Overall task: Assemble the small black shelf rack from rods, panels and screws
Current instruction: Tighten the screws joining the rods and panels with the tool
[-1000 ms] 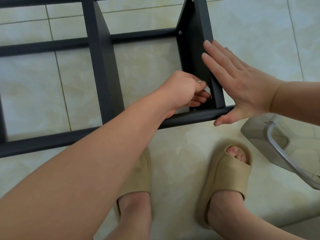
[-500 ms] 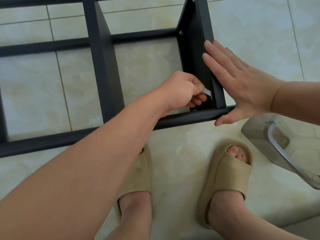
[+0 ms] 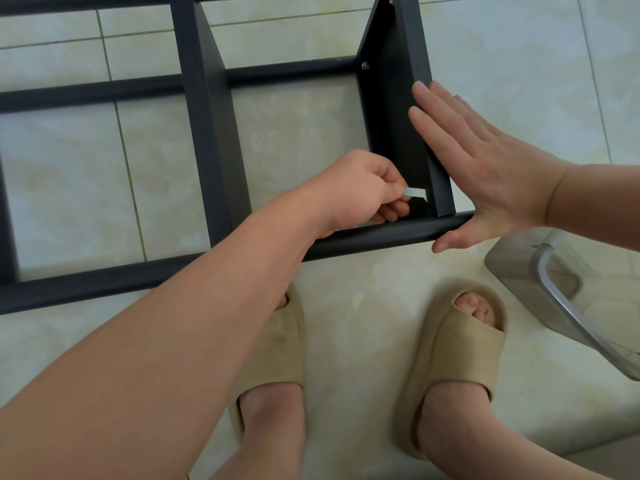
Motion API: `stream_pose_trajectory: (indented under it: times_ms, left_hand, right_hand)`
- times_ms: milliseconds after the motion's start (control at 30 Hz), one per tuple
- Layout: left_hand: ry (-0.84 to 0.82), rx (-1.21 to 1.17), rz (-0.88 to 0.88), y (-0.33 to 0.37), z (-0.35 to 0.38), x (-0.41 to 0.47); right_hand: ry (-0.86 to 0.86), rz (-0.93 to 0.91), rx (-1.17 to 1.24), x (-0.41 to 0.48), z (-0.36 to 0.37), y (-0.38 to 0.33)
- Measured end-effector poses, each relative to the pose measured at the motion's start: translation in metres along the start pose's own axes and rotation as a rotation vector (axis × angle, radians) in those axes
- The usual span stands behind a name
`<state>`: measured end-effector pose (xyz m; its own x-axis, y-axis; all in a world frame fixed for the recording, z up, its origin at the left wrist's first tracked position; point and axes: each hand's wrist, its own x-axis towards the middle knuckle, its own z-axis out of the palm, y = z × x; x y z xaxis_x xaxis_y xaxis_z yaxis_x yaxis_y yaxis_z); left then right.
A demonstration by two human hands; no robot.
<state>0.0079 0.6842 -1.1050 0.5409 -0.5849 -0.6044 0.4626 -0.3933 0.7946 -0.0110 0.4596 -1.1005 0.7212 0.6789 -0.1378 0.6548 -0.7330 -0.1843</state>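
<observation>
Head view, and the left hand [image 3: 360, 188] has rolled back since half a second ago: the silver key [image 3: 415, 192], hidden behind the knuckles then, shows again, flat and level, pointing at the inner corner where the end panel [image 3: 394, 109] meets the near rod [image 3: 381, 237]. The grip there is a pinch, thumb and forefinger on the key's end, other fingers curled beneath. The right hand [image 3: 485, 174] hasn't budged: fingers straight and pressed together, flat against the end panel's outer face, thumb by the near rod's tip. The shelf rack [image 3: 86, 95] lies on its side on glossy cream floor tiles [image 3: 69, 161], matte black throughout, round rods and flat slab panels, one small silver screw [image 3: 364, 66] glinting high on the end panel beside the far rod [image 3: 287, 72]. Chunky beige sandals [image 3: 457, 344] below; a translucent plastic bin [image 3: 519, 271] at right.
</observation>
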Motion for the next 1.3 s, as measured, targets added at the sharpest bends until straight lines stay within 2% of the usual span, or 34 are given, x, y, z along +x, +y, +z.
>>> stream_pose_trajectory:
  times_ms: [567,800,967,1067,1133,1300]
  left_hand:
    - [-0.067,0.299,0.047,0.000,0.000,-0.001]
    - [-0.142,0.363,0.038,0.002,-0.004,-0.001]
    - [-0.062,0.202,0.084,0.000,-0.015,-0.001]
    - [-0.015,0.309,0.137,0.002,-0.016,0.003]
    - [0.001,0.298,0.147,0.004,-0.013,0.004]
    - [0.019,-0.086,0.036,0.000,-0.005,0.006]
  right_hand:
    - [0.002,-0.004,0.001,0.000,-0.001,0.000]
    - [0.000,-0.004,0.000,0.000,0.000,-0.001]
    - [-0.002,0.003,0.003,0.000,0.000,0.000]
    - [0.005,-0.001,0.004,0.000,0.000,0.000]
    - [0.004,0.001,0.002,0.000,0.000,0.000]
    - [0.002,0.003,0.004,-0.001,-0.001,0.001]
